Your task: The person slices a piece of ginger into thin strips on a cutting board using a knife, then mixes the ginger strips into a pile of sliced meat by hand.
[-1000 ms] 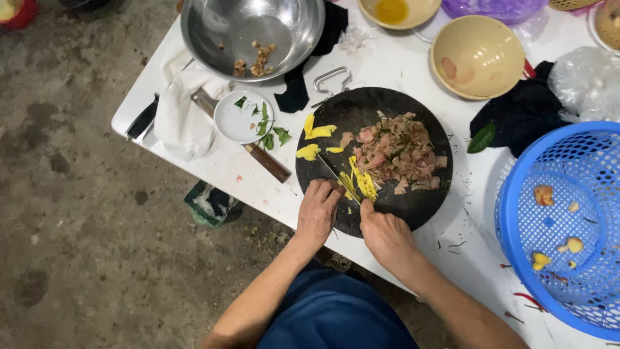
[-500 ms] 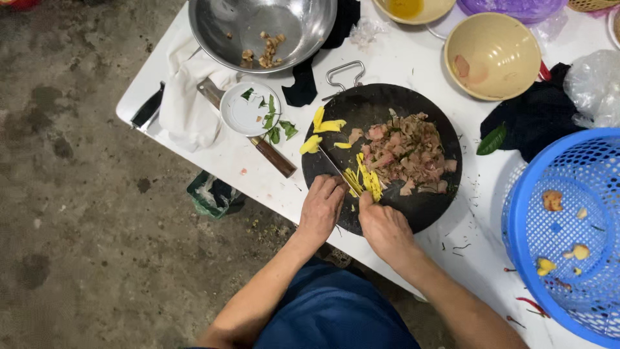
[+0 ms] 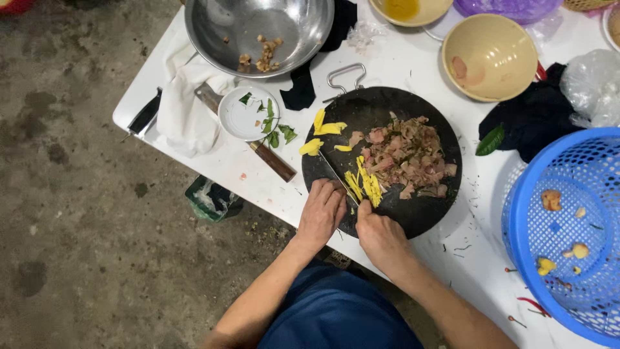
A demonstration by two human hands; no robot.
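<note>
**Two hands at a round black cutting board**

Two bare hands work side by side at the near edge of a round black cutting board (image 3: 387,161) on a white table (image 3: 413,64).

Head view: the left hand (image 3: 321,212) is closed around a knife handle; the knife (image 3: 336,176) has its blade angled up and to the left across the board. The right hand (image 3: 380,234) rests with fingertips pressed on a small heap of yellow strips (image 3: 365,184), just beside the blade; whether those fingers pinch the strips or only steady them cannot be told. Larger yellow pieces (image 3: 326,128) lie at the board's upper left edge, one just off it. A mound of chopped pinkish-brown meat (image 3: 407,158) occupies the board's centre right. A wire handle (image 3: 345,74) projects from the board's far rim.

To the left stand a small white dish (image 3: 245,116) with green leaf scraps, a second, wooden-handled knife (image 3: 268,158) and a white cloth (image 3: 187,110). Beyond the board sits a steel bowl (image 3: 258,29); to the right are a beige bowl (image 3: 491,55) and a blue plastic basket (image 3: 568,232).
</note>
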